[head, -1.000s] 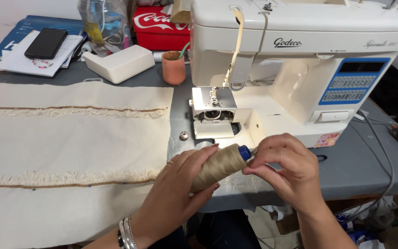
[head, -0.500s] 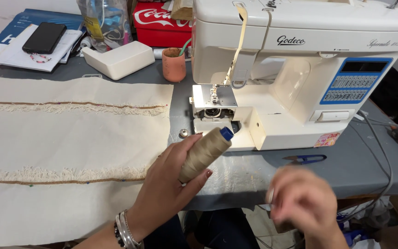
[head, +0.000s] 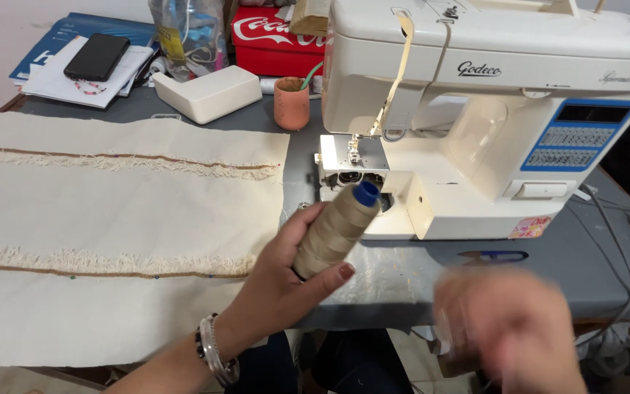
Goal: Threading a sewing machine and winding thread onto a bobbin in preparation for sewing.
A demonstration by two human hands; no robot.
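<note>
Left hand (head: pixel 286 281) closed around a beige thread cone (head: pixel 333 232), thumb on the near side, fingers wrapped behind, cone tilted with its blue core tip (head: pixel 366 193) pointing up and away toward the machine. Cone is held in the air just in front of the needle plate (head: pixel 354 155) of the cream sewing machine (head: pixel 490 109), above the table's front edge, not touching the machine. Silver bracelets (head: pixel 214 352) on the left wrist. Right hand (head: pixel 508 325) low at the right front, badly motion-blurred, well apart from the cone; cannot tell how far open it is or whether it holds anything. Grey table (head: pixel 607 273) carries the machine on the right and cream fabric (head: pixel 111 219) spread flat on the left, with two fringed bands running across it. Small blue snips (head: pixel 497 257) lie on the table just in front of the machine base. Behind the fabric: white rectangular box (head: pixel 208 93), terracotta cup (head: pixel 291 103) just beside the machine's left end, red tin (head: pixel 275 36) behind the cup, clear plastic bag (head: pixel 184 33), black phone (head: pixel 97 56) lying on papers (head: pixel 52 84) over a blue folder (head: pixel 74 29). Blue control panel (head: pixel 577 135) on the machine's right face, grey cable (head: pixel 621 248) trailing off the right side.
</note>
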